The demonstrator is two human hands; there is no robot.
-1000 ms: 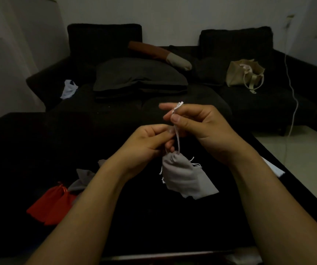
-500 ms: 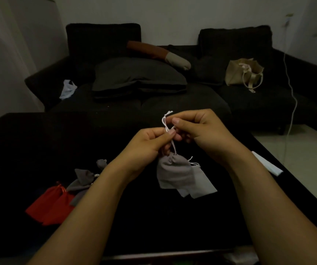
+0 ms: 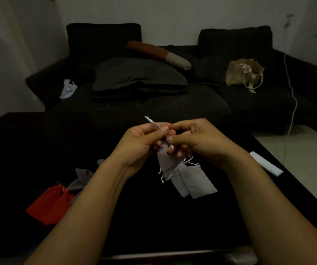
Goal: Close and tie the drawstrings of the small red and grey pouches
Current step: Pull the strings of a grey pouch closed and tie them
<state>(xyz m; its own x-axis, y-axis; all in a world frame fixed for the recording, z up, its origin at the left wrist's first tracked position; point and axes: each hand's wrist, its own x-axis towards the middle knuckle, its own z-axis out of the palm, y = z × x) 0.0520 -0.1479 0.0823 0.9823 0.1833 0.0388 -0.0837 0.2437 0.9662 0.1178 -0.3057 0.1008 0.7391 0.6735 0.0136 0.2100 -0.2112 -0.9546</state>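
Here, both hands raised together above the tabletop's middle: left hand (image 3: 142, 142) pinching the white drawstring (image 3: 152, 121), right hand (image 3: 198, 140) gripping the grey pouch (image 3: 166, 162) at its neck, likely for tightening a knot. Red pouches (image 3: 48, 203) near the left edge.

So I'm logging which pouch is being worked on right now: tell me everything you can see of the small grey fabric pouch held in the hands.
The small grey fabric pouch hangs above the dark table, its neck gathered shut, its body soft and crumpled. Both hands hold it at the neck: the left hand pinches a white drawstring that sticks up and to the left, and the right hand pinches at the neck. Frayed white cord ends dangle at its lower left. Behind it, flat grey pouches lie on the table.
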